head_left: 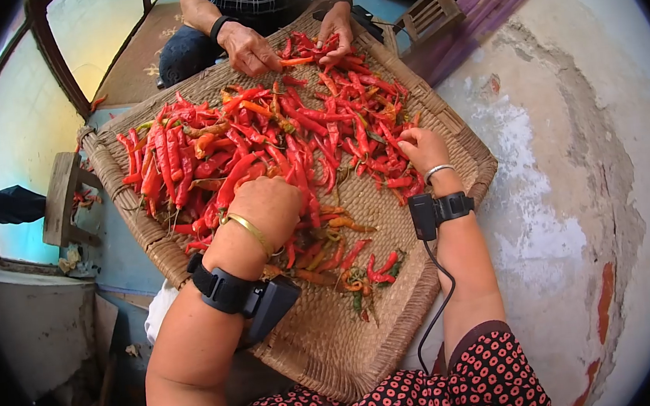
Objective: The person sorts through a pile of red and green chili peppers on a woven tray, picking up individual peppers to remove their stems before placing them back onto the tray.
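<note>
A heap of red chili peppers [181, 150] covers much of a shallow woven basket [390, 236]. My left hand [267, 208], with a gold bangle on its wrist, is curled down into the near side of the heap. Its back faces me and hides the fingertips, so what they grip cannot be seen. Over the right part of the heap is my right hand [424, 152], wearing a silver bangle. Its thumb and fingers are bent together beside the peppers; anything between them is too small to make out. Closer to me lies a smaller group of orange, brownish and red peppers [330, 260].
Across the basket, another person's hands [250, 49] handle peppers at the far edge. A wooden stool [66, 198] stands at the left, and a slatted wooden piece [430, 16] lies at the back right. A worn wall [540, 184] borders the right side.
</note>
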A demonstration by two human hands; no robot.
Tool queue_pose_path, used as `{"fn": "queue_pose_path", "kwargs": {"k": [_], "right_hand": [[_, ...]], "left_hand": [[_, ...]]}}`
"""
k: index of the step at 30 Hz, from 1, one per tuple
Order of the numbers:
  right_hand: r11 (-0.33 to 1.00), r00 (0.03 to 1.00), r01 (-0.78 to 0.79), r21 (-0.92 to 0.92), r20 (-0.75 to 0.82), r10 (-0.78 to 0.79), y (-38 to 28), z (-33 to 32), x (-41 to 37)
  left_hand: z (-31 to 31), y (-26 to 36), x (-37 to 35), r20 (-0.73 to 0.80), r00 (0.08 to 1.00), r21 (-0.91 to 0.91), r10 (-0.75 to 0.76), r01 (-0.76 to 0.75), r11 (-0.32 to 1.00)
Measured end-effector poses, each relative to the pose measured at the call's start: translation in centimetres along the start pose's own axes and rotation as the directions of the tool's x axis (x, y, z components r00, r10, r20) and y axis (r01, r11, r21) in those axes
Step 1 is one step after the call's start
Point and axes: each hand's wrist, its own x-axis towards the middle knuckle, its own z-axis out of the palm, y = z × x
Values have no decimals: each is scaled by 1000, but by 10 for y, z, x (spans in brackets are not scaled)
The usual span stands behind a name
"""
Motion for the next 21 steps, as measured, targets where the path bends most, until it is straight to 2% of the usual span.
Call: {"fn": "queue_pose_path", "kwargs": {"k": [2,4,6,12,18,20,21], "right_hand": [[996,992,-45,78,125,35,4,1,-2],[994,989,-14,111,151,-3,0,4,-8],[983,963,112,142,230,-143,-11,7,-10],[939,924,200,-278,374,-86,-50,12,-18],[932,943,198,-304,317,-97,-56,6,-17],[921,885,155,-356,464,30,-66,-16,-14],[919,888,142,-369,458,47,-66,-16,-15]], "left_hand": [[2,-1,0,-13,1000,-1,9,-9,1000],[4,-1,0,-33,999,3,16,-16,1000],[4,-1,1,-17,1000,-11,10,-10,1000],[5,-1,-1,-65,998,24,24,-23,999],[3,-3,-1,-25,999,-27,30,-30,999],[3,-2,0,-17,1000,-35,19,-20,999],[1,-1,0,-6,1000,-22,13,-13,1000]]}}
